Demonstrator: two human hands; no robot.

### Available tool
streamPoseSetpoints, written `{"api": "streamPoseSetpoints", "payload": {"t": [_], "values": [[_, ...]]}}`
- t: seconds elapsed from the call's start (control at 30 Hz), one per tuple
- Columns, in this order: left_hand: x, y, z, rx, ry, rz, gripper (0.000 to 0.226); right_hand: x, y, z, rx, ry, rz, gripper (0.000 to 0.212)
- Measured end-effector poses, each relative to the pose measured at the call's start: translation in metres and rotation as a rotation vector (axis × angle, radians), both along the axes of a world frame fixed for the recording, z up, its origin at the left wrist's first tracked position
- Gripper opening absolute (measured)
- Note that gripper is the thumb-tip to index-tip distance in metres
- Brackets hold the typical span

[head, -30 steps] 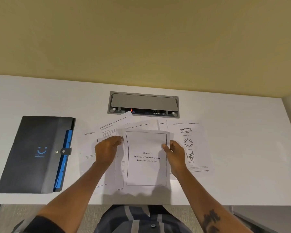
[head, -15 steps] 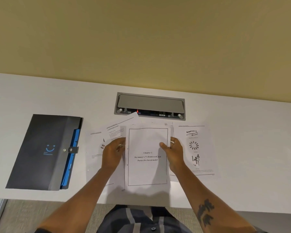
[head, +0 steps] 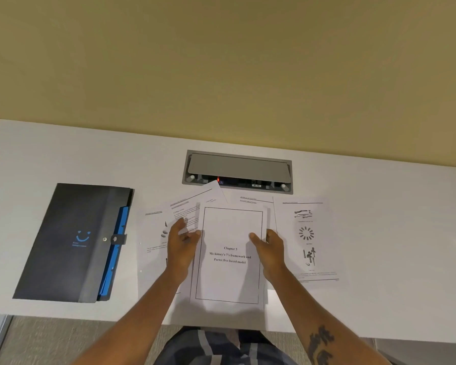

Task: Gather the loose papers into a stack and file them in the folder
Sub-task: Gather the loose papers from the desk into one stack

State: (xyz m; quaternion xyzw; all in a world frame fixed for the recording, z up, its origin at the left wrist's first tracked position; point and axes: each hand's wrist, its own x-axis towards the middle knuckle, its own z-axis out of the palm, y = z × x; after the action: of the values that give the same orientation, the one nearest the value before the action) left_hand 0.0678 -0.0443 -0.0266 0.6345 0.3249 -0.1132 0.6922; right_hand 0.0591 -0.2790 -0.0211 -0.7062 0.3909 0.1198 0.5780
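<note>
A title page (head: 229, 280) reading "Chapter 3" lies on top of several loose white papers in the middle of the white desk. My right hand (head: 270, 250) grips its right edge, thumb on top. My left hand (head: 181, 242) rests on its left edge with fingers spread over a tilted text page (head: 192, 204). A page with diagrams (head: 307, 241) lies apart to the right, and another sheet (head: 153, 233) sticks out at the left. The dark folder (head: 74, 241) with blue inner tabs lies shut by a snap strap at the left.
A grey cable box (head: 238, 171) with a half-raised lid is set into the desk (head: 379, 233) just behind the papers. A yellow wall rises behind it. The desk's front edge runs just below the papers, with my lap under it.
The title page has slid slightly away from me between both hands. My left fingers have opened and spread over the tilted page. The camera view has shifted a little.
</note>
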Motion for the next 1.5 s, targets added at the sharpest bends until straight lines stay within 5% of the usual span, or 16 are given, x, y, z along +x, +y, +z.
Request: {"api": "streamPoseSetpoints", "payload": {"t": [0.2,0.37,0.47,0.67,0.77,1.23,1.5], "values": [[0.000,-0.004,0.004,0.009,0.127,-0.005,0.066,-0.008,0.000,-0.001,0.017,0.068,0.048,0.018],[-0.006,-0.003,0.003,0.057,0.238,-0.149,0.019,-0.018,-0.002,0.005,0.029,0.069,0.096,0.010],[-0.013,-0.003,0.004,0.095,0.295,-0.243,0.019,-0.028,-0.001,0.006,0.058,0.066,0.123,0.011],[-0.025,-0.004,0.011,0.214,0.220,-0.313,0.018,-0.041,0.000,0.017,0.071,0.040,0.266,0.021],[-0.025,-0.004,0.020,0.106,0.171,-0.286,0.017,-0.042,-0.002,0.020,0.097,0.002,0.269,0.022],[-0.024,-0.038,0.083,0.121,-0.083,-0.157,0.059,-0.038,-0.013,0.071,0.126,-0.277,0.114,0.032],[-0.020,-0.066,0.105,0.060,-0.251,-0.056,0.040,-0.034,-0.005,0.087,0.169,-0.429,0.039,0.046]]}}
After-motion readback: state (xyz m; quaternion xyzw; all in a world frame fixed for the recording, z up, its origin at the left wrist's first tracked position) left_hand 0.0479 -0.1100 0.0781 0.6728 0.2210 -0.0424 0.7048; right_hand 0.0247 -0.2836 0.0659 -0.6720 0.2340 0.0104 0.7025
